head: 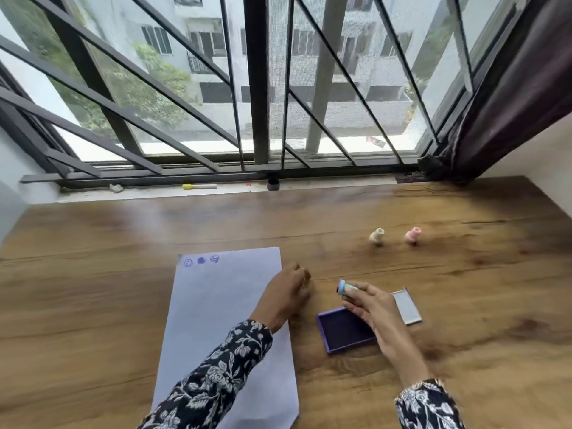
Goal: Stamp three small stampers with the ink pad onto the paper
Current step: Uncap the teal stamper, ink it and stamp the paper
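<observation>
brown wood-grain table (123,305) carrying white paper sheet (216,305), open purple square ink pad (343,331), its grey lid (407,306), cream stamper (377,236) and pink stamper (413,235) standing apart

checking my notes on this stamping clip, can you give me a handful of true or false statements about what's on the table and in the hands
1. The right hand holds a small stamper in its fingers, above the table. True.
2. The ink pad is closed. False: it lies open, with its lid on the table beside it.
3. The paper already carries three purple marks near its far edge. True.
4. The cream stamper and the pink stamper stand on the paper. False: they are on the bare wooden table, to the right of the paper and farther away.
5. The left hand holds a stamper. False: it rests at the paper's right edge with no stamper in it.
</observation>
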### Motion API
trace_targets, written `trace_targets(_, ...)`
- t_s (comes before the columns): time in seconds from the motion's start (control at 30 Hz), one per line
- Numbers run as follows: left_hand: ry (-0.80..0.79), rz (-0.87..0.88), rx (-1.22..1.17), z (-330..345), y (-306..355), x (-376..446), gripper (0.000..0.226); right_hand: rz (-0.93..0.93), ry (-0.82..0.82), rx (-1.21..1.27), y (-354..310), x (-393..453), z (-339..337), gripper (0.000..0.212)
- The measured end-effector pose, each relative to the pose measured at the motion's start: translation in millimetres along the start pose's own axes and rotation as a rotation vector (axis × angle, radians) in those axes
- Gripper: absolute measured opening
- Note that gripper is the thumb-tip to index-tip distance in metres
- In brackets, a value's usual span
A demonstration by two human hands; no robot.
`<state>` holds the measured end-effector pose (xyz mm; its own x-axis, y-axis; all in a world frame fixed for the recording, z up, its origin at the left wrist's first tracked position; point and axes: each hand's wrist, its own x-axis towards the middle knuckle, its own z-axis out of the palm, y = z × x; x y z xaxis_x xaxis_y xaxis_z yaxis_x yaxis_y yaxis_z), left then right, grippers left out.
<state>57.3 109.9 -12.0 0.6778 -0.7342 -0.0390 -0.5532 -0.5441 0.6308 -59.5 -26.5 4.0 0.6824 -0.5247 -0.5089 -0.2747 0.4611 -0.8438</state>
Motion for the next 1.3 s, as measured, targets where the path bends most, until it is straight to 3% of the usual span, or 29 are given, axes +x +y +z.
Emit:
trace_targets(0.1, 0.055, -0.205, -0.486, -1.7, 9.8, -1.7, 0.016, -0.088, -0.057, -0.143, -0.9, 2.0, -4.7, 0.014)
trace_targets(0.17, 0.0, -0.295, -0.905, 0.5, 17.9, -4.9, 0.009, -0.196, -0.09, -0.264, -6.3, 3.3, -6.5, 0.019)
trace_targets(0.27, -0.051, -0.339, -1.174, 3.2, 27.0, -8.8, 0.012, -0.317, -0.14, -0.363, -15.7, 5.3, -8.0, 0.024)
trace_targets(0.53, -0.057, -0.334, -1.176, -1.6, 43.7, -0.8, 0.014, -0.444, -0.194, -0.512, -39.3, 5.0, -11.0, 0.03)
trace_targets(0.73, 0.006, -0.231, -1.181, -4.5, 49.1, 4.3, 0.017, -0.381, -0.243, -0.446, -55.2, 8.5, -9.3, 0.008)
trace_targets(0.87, 0.027, -0.247, -1.225, 3.6, 51.6, 9.9, 0.013, -0.381, -0.174, -0.48, -54.2, 15.2, -8.4, 0.023)
trace_targets(1.03, 0.125, -0.315, -1.401, 14.5, 45.0, 15.4, 0.023, -0.215, -0.195, -0.173, -39.3, 28.5, -12.5, 0.015)
trace_targets(1.13, 0.128, -0.293, -1.254, 19.1, 39.3, 20.6, 0.025, -0.252, -0.204, -0.221, -27.2, 39.0, -10.6, 0.022)
trace_targets(1.3, 0.236, -0.223, -0.768, 18.1, 31.2, 48.2, 0.02, -0.372, -0.077, -0.43, -27.9, 71.9, -0.1, 0.027)
